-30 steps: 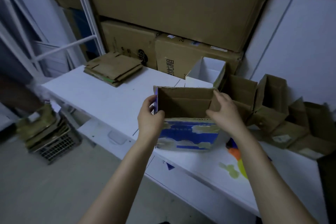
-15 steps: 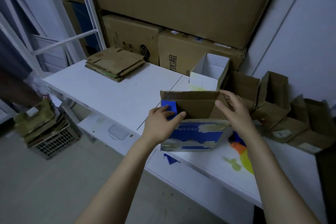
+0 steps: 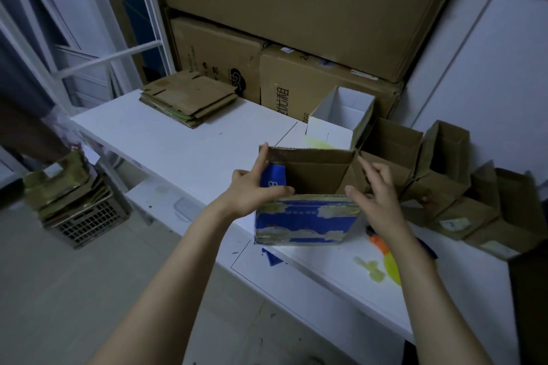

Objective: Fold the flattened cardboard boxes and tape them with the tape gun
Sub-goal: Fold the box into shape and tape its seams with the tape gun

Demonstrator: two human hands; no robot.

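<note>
1. In hand: a blue-printed brown cardboard box, opened out and standing at the near edge of the white table, top not yet closed.
2. Left hand at the box's left end: fingers nearly straight, pushing the blue side flap inward, thumb lying along the near rim; pressing rather than gripping.
3. Right hand at the right end: fingers spread and relaxed, tips near or against the brown right flap, thumb by the near rim; clasping nothing.
4. Judged step: folding in the short flaps ahead of the long ones. No tape visible across this opening.
5. Seemingly done: a row of erected brown cardboard boxes along the right of the table, open-mouthed, plus an open white carton just behind the held box. Cannot tell whether taped underneath.
6. Left to do: a stack of flattened brown cardboard boxes at the table's far left, well apart from both hands; more flattened cardboard on a dark mesh crate on the floor.
7. Tape gun: not plainly seen. Only an orange and dark-blue object on the table, mostly hidden by the right forearm; possibly it, cannot tell.
8. Overall: mid-task by the look of it, with closing and taping of this box outstanding.
</note>
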